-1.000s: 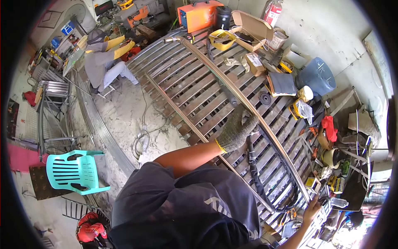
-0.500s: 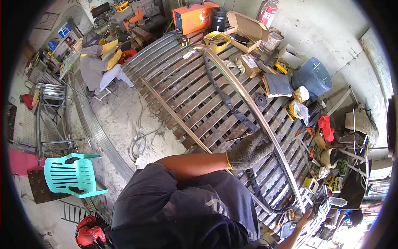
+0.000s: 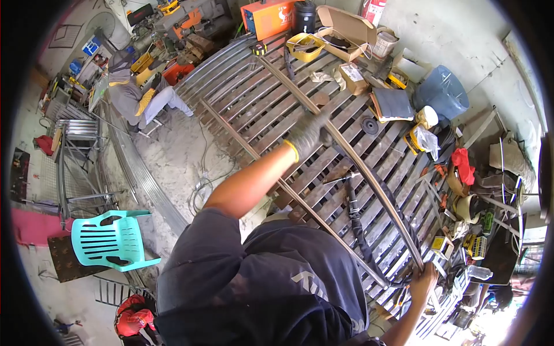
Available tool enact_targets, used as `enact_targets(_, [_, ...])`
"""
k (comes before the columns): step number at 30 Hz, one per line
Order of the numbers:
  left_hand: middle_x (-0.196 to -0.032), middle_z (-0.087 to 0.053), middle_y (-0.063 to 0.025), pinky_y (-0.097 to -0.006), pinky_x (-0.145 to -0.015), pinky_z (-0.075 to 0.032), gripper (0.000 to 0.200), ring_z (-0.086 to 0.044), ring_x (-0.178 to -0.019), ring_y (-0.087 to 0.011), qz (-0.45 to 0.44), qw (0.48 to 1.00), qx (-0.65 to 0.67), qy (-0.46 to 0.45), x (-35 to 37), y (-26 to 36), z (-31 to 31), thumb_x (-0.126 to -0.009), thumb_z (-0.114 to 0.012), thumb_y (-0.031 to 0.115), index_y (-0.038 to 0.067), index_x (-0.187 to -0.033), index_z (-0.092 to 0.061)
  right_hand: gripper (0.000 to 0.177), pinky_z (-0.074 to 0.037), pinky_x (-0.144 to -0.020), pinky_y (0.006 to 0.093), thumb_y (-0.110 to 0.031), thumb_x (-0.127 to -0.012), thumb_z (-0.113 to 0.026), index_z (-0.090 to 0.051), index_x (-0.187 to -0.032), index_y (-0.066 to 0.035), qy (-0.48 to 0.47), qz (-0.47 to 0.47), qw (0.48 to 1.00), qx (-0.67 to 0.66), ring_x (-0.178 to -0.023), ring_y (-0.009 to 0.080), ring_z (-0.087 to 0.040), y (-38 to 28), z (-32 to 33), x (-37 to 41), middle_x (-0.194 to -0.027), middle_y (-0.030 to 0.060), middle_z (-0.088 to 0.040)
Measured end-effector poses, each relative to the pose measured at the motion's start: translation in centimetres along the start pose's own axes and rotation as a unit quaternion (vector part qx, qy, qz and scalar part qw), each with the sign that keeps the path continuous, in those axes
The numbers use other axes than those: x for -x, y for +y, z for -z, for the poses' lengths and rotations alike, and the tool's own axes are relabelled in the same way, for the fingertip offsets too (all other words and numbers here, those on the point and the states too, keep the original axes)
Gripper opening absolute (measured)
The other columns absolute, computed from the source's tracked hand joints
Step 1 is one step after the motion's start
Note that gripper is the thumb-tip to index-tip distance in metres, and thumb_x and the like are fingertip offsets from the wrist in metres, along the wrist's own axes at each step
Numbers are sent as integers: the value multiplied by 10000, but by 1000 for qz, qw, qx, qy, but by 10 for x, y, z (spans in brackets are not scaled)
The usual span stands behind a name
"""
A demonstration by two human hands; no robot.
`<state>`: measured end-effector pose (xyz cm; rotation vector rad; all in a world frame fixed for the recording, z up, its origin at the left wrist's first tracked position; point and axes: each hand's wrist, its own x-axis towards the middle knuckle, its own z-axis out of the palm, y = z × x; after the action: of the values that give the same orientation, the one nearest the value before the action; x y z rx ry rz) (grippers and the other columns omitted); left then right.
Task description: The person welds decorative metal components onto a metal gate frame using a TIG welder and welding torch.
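A long metal tube (image 3: 375, 183) runs diagonally over the slatted metal rack (image 3: 291, 147). My left hand (image 3: 309, 135), in a grey knitted glove with a yellow cuff, is closed around the tube near its upper middle; the glove is slightly blurred. At the lower right, my bare right hand (image 3: 424, 279) grips the tube's near end. Under the tube, a dark wrapped cable (image 3: 356, 222) lies on the slats. A hammer-like tool (image 3: 341, 177) rests beside this cable, its handle partly hidden.
An orange machine (image 3: 268, 18), a yellow tray (image 3: 304, 47) and an open cardboard box (image 3: 346, 34) stand at the rack's far edge. A blue bucket (image 3: 441, 92) is at the right. A turquoise chair (image 3: 109, 239) stands left. Another person (image 3: 130, 95) sits at the back left.
My left hand has moved up and forward along the tube. The tube's far end has turned, and its bend no longer rises toward the view. My right hand still holds the near end.
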<state>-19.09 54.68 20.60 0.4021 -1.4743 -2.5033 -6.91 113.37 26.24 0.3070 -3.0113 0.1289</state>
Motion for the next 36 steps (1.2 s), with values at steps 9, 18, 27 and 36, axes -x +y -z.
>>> enact_targets(9, [-725,-716,-33,-297,-453,-481,292,-602,-510,-137,64,982,-54,171,-117,-13,113,-1063,-756,300,73,-881,-730,204,-533,-827,563,-108,-974,-727,-652,-1142,-19,-108,47,980,-161,-967,496,-698,-112,-75,-97,-1029,265,-710])
enact_targets(18, [-627,-581,0,-291,-397,-374,310,-499,-445,-113,199,957,-28,208,-169,-73,167,-1047,-751,184,116,-768,-633,337,-551,-997,534,-70,-978,-751,-677,-1303,-24,-209,-21,970,-121,-1202,500,-701,-138,-152,-144,-1245,274,-747])
enact_targets(27, [-893,-731,26,-279,-616,-533,172,-666,-746,-90,264,963,13,-54,-180,-78,194,-1062,-733,338,176,-1007,-754,402,-367,-1201,600,-51,-985,-673,-662,-1378,-135,-238,-110,965,-1,-1412,353,-602,-134,-196,-166,-1389,124,-694])
enact_targets(36, [-603,-584,20,-311,-427,-424,366,-519,-438,-129,315,931,-170,76,-148,-55,176,-1036,-785,406,201,-776,-628,372,-412,-1141,569,-158,-991,-723,-654,-1355,-127,-134,-77,988,30,-1356,338,-601,-133,-202,-147,-1328,131,-682])
